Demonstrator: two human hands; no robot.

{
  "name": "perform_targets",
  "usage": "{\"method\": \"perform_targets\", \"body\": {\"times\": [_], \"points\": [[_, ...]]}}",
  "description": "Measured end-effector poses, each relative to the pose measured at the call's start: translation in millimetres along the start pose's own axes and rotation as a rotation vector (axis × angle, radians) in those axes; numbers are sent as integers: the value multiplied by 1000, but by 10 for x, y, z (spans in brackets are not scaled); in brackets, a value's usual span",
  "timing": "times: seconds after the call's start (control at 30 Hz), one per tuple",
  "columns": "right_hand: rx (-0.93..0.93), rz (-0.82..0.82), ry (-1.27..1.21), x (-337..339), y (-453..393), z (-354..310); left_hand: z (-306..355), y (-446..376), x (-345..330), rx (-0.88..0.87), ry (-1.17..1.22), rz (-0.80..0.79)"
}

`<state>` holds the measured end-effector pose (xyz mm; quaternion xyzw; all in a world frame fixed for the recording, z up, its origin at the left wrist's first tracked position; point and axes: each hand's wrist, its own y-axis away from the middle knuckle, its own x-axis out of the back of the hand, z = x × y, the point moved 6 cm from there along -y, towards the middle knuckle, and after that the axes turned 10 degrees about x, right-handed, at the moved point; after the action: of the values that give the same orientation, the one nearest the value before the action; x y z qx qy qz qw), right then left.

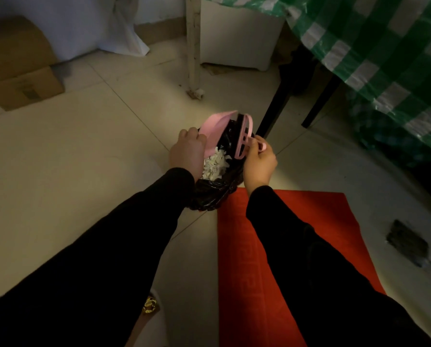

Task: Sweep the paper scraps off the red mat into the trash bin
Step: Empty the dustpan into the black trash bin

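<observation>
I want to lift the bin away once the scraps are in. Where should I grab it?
Grip the trash bin at its near rim, coming from above on the mat side. The black liner drapes over that edge, and the far side is crowded by the dustpan and brush.

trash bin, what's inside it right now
The trash bin has a black bag liner holding a pile of white paper scraps. Anything beneath the scraps is covered.

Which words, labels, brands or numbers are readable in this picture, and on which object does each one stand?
No text can be read.
Brown cardboard box: it carries a dark printed label, too blurred to read.
Red rectangular floor mat: only an embossed geometric border pattern, no letters.
</observation>
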<state>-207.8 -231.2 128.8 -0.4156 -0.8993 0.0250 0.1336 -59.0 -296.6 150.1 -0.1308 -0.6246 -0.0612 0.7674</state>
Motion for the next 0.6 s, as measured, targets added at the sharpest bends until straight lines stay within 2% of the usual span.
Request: {"method": "perform_targets", "body": {"times": [0.23, 0.43, 0.6], "points": [[85, -52, 98, -14, 73, -81, -76, 70, 30, 92, 82, 38], [174, -75, 116, 19, 182, -153, -222, 136, 97, 378, 316, 56], [226, -155, 136, 18, 296, -253, -183, 224, 93, 399, 358, 60]]}}
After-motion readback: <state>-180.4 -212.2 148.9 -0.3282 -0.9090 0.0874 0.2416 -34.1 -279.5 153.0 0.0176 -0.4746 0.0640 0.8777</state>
